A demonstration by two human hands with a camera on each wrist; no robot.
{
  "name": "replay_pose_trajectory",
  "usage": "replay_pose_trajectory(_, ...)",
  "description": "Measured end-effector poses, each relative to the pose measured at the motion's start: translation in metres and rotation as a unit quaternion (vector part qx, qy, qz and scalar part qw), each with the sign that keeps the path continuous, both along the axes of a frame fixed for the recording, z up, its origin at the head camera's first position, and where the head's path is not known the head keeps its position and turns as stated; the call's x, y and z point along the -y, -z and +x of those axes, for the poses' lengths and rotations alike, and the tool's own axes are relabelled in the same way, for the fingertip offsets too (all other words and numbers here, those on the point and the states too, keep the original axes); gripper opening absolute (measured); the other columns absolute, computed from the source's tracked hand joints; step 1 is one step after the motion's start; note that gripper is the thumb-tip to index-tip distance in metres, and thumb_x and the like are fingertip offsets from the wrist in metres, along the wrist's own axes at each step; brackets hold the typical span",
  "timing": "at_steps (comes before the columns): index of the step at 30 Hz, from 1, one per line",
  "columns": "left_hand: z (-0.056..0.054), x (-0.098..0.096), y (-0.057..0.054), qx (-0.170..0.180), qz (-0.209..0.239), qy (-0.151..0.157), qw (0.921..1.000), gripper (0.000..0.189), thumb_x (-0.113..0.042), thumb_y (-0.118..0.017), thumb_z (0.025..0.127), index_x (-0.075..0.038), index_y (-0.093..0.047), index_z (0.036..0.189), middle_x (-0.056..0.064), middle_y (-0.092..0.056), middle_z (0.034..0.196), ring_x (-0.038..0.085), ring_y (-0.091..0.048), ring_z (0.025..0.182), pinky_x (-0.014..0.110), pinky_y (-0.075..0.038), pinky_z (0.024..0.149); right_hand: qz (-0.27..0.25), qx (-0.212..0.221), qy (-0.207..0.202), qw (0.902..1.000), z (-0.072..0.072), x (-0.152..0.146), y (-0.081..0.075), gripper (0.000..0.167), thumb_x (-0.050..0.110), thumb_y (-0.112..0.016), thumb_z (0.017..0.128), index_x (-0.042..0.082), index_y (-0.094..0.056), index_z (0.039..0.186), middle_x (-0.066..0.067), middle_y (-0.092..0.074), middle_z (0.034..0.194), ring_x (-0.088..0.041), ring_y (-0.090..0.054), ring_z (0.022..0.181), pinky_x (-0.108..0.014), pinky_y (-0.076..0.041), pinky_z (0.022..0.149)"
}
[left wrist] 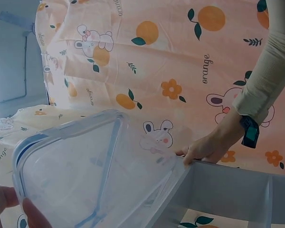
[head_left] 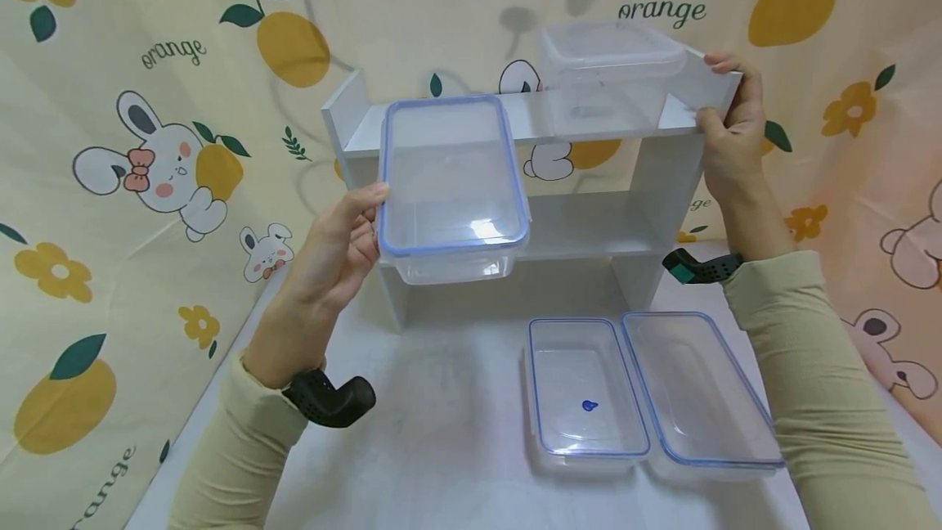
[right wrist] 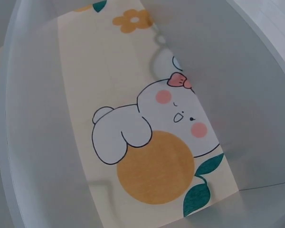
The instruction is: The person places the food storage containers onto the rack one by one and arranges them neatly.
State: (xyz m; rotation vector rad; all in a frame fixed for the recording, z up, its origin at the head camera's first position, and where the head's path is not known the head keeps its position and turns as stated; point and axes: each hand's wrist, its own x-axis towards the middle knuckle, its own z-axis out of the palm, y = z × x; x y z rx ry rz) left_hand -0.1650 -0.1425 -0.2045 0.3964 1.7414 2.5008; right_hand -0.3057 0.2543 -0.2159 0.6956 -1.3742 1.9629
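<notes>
My left hand [head_left: 338, 248] grips the left side of a clear plastic food container [head_left: 452, 178] with a blue-edged lid. Tilted, it overlaps the left part of the white shelf [head_left: 589, 223] in the head view. In the left wrist view, a thumb and finger pinch the near edge of the container [left wrist: 61, 175]. My right hand [head_left: 736, 125] holds the top of the shelf's right side panel, thumb in front and fingers behind. Beside that hand, another clear container [head_left: 611, 64] with a whitish lid rests on the top board.
Two more clear containers with blue rims lie side by side on the white table, a left one [head_left: 585, 387] and a right one [head_left: 702, 391], in front of the shelf's right end. A patterned cloth [head_left: 434, 15] hangs behind. The right wrist view looks through the shelf's compartments [right wrist: 42, 118].
</notes>
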Motion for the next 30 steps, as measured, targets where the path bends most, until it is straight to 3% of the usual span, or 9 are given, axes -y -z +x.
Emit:
replay_pose_trajectory(9, -0.007, 0.004, -0.009, -0.001, 0.023, -0.010, 0.9997, 0.029, -0.022, -0.049, 0.095, -0.006, -0.046, 0.118, -0.004, -0.061, 0.100, 0.003, -0.063, 0.089, 0.012, -0.054, 0.083, 0.002, -0.003, -0.003, 1.0000, 0.000, -0.001, -0.001, 0.047, -0.020, -0.037, 0.083, 0.012, -0.049, 0.115, -0.002, -0.046, 0.133, -0.022, -0.038, 0.128, -0.038, -0.027, 0.122)
replay_pose_trajectory(14, -0.010, 0.007, -0.015, 0.009, 0.056, -0.007, 0.9984, 0.037, -0.024, -0.058, 0.093, -0.009, -0.042, 0.123, 0.001, -0.056, 0.111, 0.007, -0.063, 0.093, 0.015, -0.055, 0.086, 0.004, -0.005, -0.005, 1.0000, 0.000, -0.001, 0.000, 0.046, -0.020, -0.037, 0.083, 0.012, -0.049, 0.115, -0.001, -0.046, 0.132, -0.022, -0.038, 0.128, -0.039, -0.026, 0.123)
replay_pose_trajectory(20, -0.015, 0.007, -0.020, -0.001, 0.085, -0.017, 0.9963, 0.035, -0.023, -0.060, 0.092, -0.008, -0.046, 0.121, 0.000, -0.060, 0.104, 0.007, -0.064, 0.089, 0.015, -0.056, 0.085, 0.003, -0.009, -0.009, 0.9999, -0.001, -0.001, 0.001, 0.046, -0.020, -0.037, 0.084, 0.012, -0.049, 0.115, -0.002, -0.046, 0.132, -0.022, -0.038, 0.127, -0.039, -0.027, 0.122)
replay_pose_trajectory(30, -0.024, 0.008, -0.025, 0.021, 0.140, -0.009, 0.9899, 0.035, -0.018, -0.063, 0.091, -0.008, -0.049, 0.122, 0.003, -0.062, 0.108, 0.011, -0.066, 0.091, 0.018, -0.057, 0.083, 0.002, -0.003, -0.001, 1.0000, 0.001, -0.001, 0.000, 0.046, -0.019, -0.037, 0.084, 0.012, -0.049, 0.115, -0.003, -0.046, 0.133, -0.023, -0.039, 0.127, -0.040, -0.027, 0.123)
